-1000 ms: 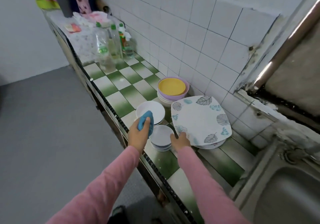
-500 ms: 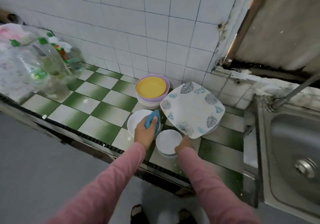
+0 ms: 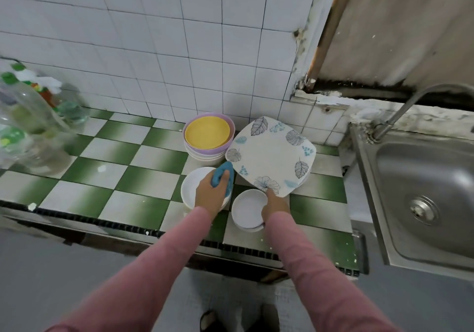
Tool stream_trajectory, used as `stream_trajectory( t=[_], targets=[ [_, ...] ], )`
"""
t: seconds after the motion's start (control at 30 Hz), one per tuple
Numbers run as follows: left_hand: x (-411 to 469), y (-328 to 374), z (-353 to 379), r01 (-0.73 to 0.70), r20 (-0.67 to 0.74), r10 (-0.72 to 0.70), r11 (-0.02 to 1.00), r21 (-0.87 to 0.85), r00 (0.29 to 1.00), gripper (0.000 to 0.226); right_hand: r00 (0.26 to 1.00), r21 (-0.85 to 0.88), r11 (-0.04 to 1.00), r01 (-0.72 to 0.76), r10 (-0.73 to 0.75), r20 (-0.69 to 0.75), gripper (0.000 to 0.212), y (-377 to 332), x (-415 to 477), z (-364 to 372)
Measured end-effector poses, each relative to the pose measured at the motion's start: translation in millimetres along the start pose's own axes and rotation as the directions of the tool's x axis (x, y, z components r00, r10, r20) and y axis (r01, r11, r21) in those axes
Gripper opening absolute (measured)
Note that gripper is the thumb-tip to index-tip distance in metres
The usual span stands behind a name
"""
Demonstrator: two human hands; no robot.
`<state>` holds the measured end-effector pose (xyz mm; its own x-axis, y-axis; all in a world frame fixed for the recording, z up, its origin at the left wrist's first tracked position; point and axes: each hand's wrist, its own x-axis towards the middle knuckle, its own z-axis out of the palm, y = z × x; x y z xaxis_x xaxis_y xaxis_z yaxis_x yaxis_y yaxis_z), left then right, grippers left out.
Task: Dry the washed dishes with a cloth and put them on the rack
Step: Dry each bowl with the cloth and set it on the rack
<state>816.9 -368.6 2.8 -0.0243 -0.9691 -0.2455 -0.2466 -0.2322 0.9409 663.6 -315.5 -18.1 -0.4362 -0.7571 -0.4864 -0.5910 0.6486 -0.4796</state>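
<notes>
I'm gripping the blue cloth in my left hand over a white bowl on the tabletop. My right hand is pinching the leaf-print square plate by its near corner. If wet, it risks slipping onto the small bowls.

Table: tiled in green and white checks.
Back: lilac bowl stack, leaf-patterned plates set just beside.
Front: wide white bowls, smaller white bowls.
Left: bottles grouped.
</notes>
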Motion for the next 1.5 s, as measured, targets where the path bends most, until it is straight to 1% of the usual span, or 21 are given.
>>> stream_trajectory(
  t=[0.1, 0.23, 0.37, 0.5, 0.7, 0.97, 1.13, 1.3, 1.43, 1.5],
  targets=[
    [3, -1, 1, 0.005, 0.015, -0.005, 1.0, 0.024, 1.0, 0.028, 1.0, -0.025, 1.0, 0.008, -0.008, -0.003, 0.061, 0, -1, -5],
    [3, -1, 5, 0.004, 0.032, -0.006, 0.998, 0.055, 0.999, 0.024, 0.996, 0.006, 0.999, 0.053, -0.052, -0.079, 0.05, 0, 0, -10],
    [1, 1, 10, -0.011, 0.037, 0.009, 0.999, 0.045, 0.999, 0.033, 0.987, 0.064, 0.996, 0.07, -0.06, -0.149, 0.04, 2, 2, -18],
    [0, 4, 12, -0.015, 0.034, 0.013, 0.999, 0.048, 0.999, 0.037, 0.976, 0.085, 0.993, 0.079, -0.06, -0.21, 0.036, 5, 3, -22],
    [0, 0, 10, -0.02, 0.011, 0.02, 0.997, 0.07, 1.0, 0.034, 0.961, 0.116, 0.99, 0.08, -0.045, -0.273, 0.041, 11, 5, -19],
    [3, 0, 6, 0.013, -0.007, -0.012, 0.997, 0.074, 1.0, 0.029, 0.944, 0.143, 0.985, 0.093, -0.042, -0.327, 0.045, 11, 7, -16],
    [5, -1, 3, 0.042, -0.017, -0.041, 0.996, 0.078, 0.999, 0.037, 0.935, 0.171, 0.98, 0.1, -0.034, -0.353, 0.043, 11, 6, -13],
    [4, 4, 1, 0.049, -0.001, -0.049, 0.996, 0.069, 0.999, 0.037, 0.917, 0.234, 0.967, 0.103, -0.001, -0.398, 0.04, 11, 4, -9],
    [4, 7, -1, 0.054, 0.019, -0.056, 0.996, 0.071, 0.998, 0.038, 0.905, 0.264, 0.956, 0.131, -0.007, -0.424, 0.049, 10, 3, -8],
    [4, 8, -2, 0.067, 0.025, -0.069, 0.995, 0.069, 0.997, 0.039, 0.898, 0.269, 0.952, 0.146, -0.013, -0.439, 0.051, 11, 1, -8]
  ],
)
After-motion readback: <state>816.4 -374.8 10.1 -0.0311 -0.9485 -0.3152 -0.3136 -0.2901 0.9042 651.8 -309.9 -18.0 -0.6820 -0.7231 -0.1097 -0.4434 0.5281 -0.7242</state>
